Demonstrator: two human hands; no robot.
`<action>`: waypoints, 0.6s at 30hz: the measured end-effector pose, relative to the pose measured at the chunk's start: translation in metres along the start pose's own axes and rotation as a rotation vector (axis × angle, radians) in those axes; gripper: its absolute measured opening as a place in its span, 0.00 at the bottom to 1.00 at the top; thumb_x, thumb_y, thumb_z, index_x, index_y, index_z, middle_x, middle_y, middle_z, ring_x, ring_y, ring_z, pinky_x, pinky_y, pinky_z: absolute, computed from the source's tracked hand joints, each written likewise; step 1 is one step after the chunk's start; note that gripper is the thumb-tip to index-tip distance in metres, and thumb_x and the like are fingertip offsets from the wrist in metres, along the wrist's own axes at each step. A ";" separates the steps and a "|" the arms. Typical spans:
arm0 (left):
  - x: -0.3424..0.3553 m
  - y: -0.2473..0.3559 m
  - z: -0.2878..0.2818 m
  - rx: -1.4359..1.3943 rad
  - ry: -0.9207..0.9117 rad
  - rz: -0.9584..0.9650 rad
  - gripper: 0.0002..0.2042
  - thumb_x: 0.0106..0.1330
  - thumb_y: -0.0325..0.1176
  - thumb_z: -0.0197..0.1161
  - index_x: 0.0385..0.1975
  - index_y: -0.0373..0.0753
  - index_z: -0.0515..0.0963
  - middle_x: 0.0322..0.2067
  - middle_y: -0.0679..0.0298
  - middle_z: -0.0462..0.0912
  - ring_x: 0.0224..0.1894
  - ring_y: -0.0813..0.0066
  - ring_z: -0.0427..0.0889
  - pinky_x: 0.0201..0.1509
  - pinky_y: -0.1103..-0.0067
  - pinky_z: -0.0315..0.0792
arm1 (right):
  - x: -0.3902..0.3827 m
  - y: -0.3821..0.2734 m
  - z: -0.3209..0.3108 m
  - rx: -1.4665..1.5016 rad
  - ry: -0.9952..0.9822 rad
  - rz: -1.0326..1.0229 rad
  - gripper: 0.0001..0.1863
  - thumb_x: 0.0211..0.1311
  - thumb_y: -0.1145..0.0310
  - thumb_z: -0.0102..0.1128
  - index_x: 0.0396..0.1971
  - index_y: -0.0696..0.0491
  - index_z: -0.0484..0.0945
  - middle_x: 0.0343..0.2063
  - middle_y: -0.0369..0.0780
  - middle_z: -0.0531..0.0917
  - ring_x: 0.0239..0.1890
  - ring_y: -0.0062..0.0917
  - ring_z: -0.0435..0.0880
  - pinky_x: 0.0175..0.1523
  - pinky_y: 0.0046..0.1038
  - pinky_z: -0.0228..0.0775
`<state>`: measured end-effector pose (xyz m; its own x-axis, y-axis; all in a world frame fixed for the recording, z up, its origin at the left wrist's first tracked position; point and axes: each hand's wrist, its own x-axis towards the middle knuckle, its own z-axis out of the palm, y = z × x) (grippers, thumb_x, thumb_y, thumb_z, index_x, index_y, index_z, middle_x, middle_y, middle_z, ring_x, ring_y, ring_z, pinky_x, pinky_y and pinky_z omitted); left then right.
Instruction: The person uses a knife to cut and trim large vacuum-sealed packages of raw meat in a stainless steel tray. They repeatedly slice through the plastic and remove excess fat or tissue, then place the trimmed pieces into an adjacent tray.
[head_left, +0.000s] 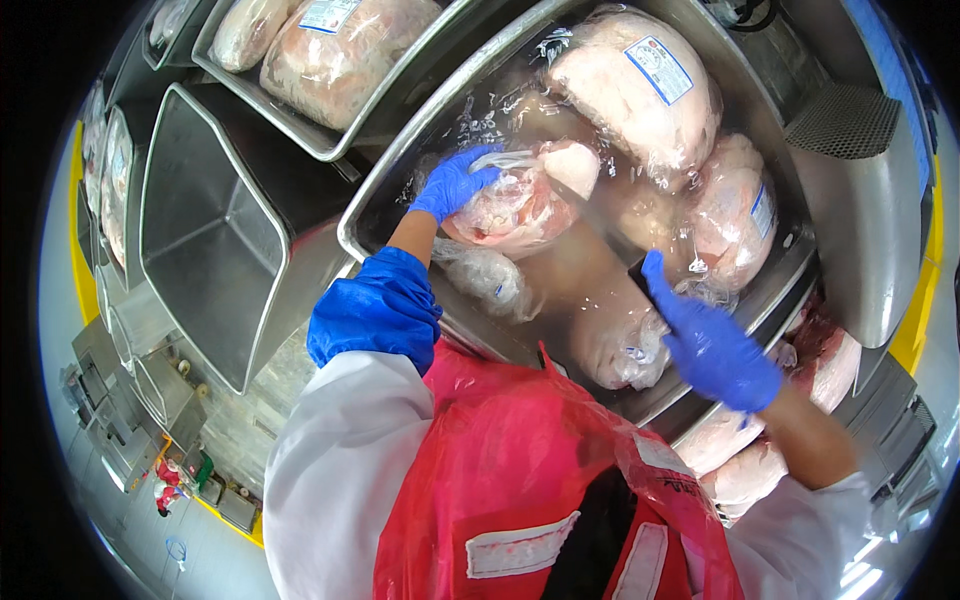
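Note:
My left hand (452,188) in a blue glove grips the plastic wrap on a pink meat piece (515,210) in the steel tub (357,205). My right hand (710,345), also gloved, holds a knife (640,275) by its dark handle, the blade pointing up-left toward that piece. A labeled wrapped piece (630,110) lies at the tub's far end, another (730,225) at the right side. A crumpled clear wrapped item (485,285) is below my left hand, and another piece (615,350) lies near the tub's front edge, all in murky liquid.
A steel bin (200,240) stands to the left, a tray of wrapped meat (320,75) behind it. More meat (820,370) is below the tub at the right, beside a steel ledge (845,240). A co-worker (167,485) is in the distance at lower left.

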<state>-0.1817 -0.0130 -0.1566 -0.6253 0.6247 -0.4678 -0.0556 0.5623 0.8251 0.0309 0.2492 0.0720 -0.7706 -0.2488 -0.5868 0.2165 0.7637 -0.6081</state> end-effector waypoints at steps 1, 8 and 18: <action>0.001 -0.003 0.001 0.015 0.011 -0.010 0.25 0.57 0.48 0.61 0.53 0.45 0.72 0.50 0.54 0.74 0.53 0.59 0.73 0.56 0.73 0.65 | -0.001 -0.002 0.019 0.020 -0.001 0.069 0.39 0.52 0.77 0.51 0.63 0.62 0.42 0.27 0.56 0.75 0.27 0.46 0.77 0.34 0.41 0.68; 0.014 -0.010 0.004 0.058 -0.062 -0.013 0.24 0.57 0.46 0.61 0.54 0.48 0.71 0.51 0.53 0.74 0.53 0.58 0.72 0.57 0.72 0.65 | 0.010 0.022 0.198 0.108 0.114 0.450 0.41 0.54 0.78 0.48 0.66 0.53 0.37 0.26 0.55 0.72 0.27 0.49 0.75 0.31 0.44 0.65; 0.025 -0.008 0.011 -0.100 -0.164 0.093 0.23 0.57 0.41 0.61 0.55 0.49 0.70 0.52 0.56 0.73 0.55 0.60 0.71 0.60 0.73 0.63 | -0.003 0.030 -0.044 0.363 -0.130 0.302 0.36 0.53 0.73 0.56 0.64 0.54 0.54 0.47 0.56 0.74 0.51 0.32 0.75 0.54 0.32 0.63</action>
<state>-0.1881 0.0037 -0.1780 -0.4966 0.7560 -0.4265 -0.0853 0.4465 0.8907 0.0136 0.2994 0.0793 -0.5651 -0.1377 -0.8134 0.6317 0.5620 -0.5340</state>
